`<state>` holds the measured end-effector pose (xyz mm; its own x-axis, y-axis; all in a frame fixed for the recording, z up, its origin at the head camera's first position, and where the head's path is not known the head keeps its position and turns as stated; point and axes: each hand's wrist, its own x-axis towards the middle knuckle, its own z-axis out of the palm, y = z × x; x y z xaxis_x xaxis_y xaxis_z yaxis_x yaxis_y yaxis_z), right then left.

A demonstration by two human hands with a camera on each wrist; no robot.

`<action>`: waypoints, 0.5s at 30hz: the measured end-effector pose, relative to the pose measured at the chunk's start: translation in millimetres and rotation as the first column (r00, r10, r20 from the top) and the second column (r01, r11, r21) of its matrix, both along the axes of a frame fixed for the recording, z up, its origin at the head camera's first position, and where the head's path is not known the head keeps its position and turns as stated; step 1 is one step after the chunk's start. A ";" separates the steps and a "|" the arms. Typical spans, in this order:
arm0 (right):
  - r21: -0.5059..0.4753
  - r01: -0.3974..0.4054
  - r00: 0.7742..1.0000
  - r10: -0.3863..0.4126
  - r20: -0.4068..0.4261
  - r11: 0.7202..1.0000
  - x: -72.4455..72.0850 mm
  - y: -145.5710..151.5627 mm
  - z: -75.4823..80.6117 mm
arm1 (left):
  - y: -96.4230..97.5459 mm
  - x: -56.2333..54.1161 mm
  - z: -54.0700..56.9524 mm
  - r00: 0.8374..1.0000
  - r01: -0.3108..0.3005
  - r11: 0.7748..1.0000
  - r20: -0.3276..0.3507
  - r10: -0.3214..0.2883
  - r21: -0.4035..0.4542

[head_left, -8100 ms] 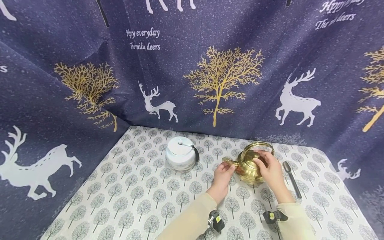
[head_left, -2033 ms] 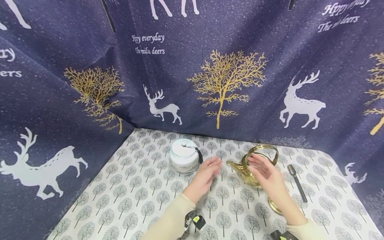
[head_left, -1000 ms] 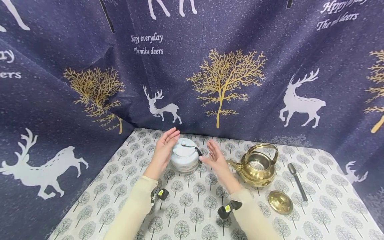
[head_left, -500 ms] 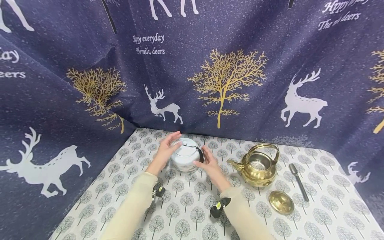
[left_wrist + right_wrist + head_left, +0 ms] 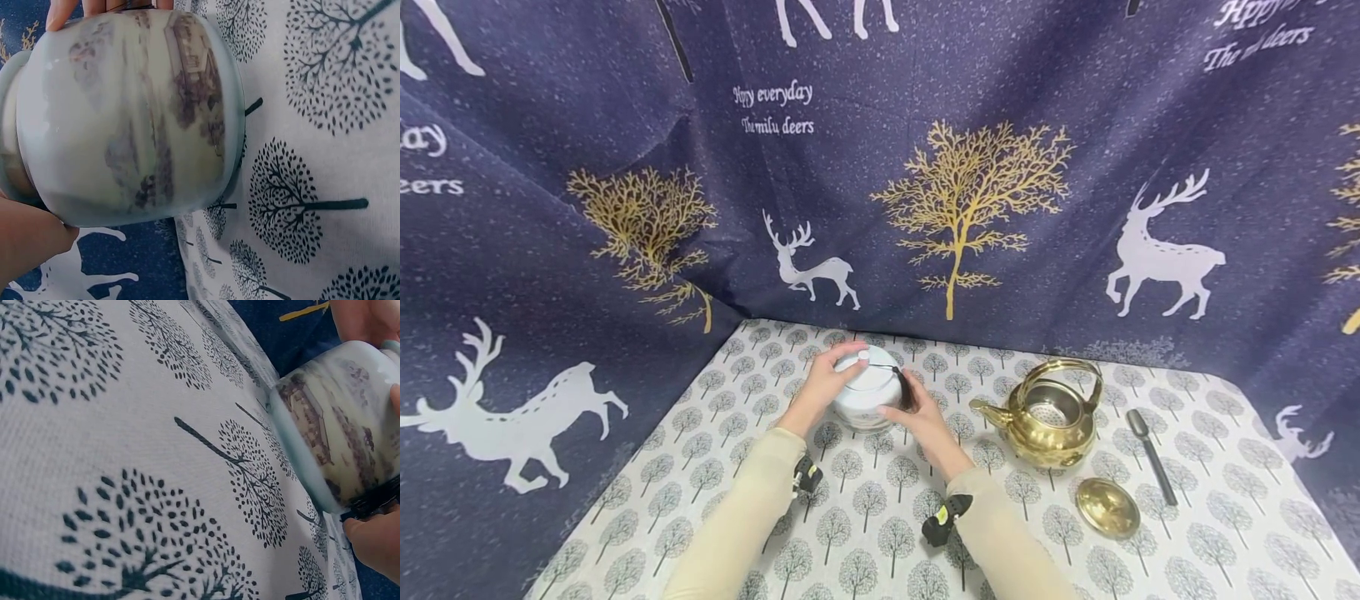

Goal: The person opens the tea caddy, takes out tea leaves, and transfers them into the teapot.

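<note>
A white lidded ceramic jar [image 5: 859, 412], painted with a brownish landscape, stands on the tablecloth left of centre. My left hand [image 5: 824, 382] holds the left edge of its pale lid [image 5: 880, 377], which has a small knob. In the left wrist view, that hand's skin shows beside the jar's neck, close to the lid [image 5: 11, 134]. My right hand [image 5: 922, 419] grips the jar body from the right, thumb on the front and fingers around the far side. A black tassel [image 5: 901, 387] hangs from the knob, by the right fingers.
Right of the jar sits an uncovered brass teapot [image 5: 1051, 437], spout to the left and handle up. Its round brass lid [image 5: 1107, 507] lies in front of it. A dark-handled spoon [image 5: 1152, 457] lies farther right. A deer-print curtain [image 5: 880, 208] borders the table.
Earlier both hands were at the teapot, whose lid has since come off onto the table. Both hands moved left to the jar, then closed in, the left onto its lid and the right around its body.
</note>
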<state>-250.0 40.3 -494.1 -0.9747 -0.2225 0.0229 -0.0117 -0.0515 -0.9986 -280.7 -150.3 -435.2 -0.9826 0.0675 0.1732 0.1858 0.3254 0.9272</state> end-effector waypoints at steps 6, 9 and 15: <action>-0.007 0.008 1.000 -0.008 0.004 1.000 -0.7 0.4 0.3 | 1.7 -1.8 -0.3 1.000 0.005 0.999 -0.010 -0.004 0.039; -0.012 0.008 1.000 -0.008 0.006 1.000 -1.2 0.1 0.1 | 1.4 -2.9 -1.1 1.000 0.000 0.999 -0.009 0.000 0.054; -0.008 0.012 1.000 -0.012 0.009 1.000 -1.0 -0.9 -1.1 | 0.6 -2.1 -0.5 1.000 -0.003 0.997 0.001 0.003 0.077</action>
<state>-251.0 39.4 -495.2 -0.9774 -0.2109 0.0154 -0.0029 -0.0595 -0.9982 -282.8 -149.7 -435.7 -0.9829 0.0511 0.1770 0.1842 0.2531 0.9497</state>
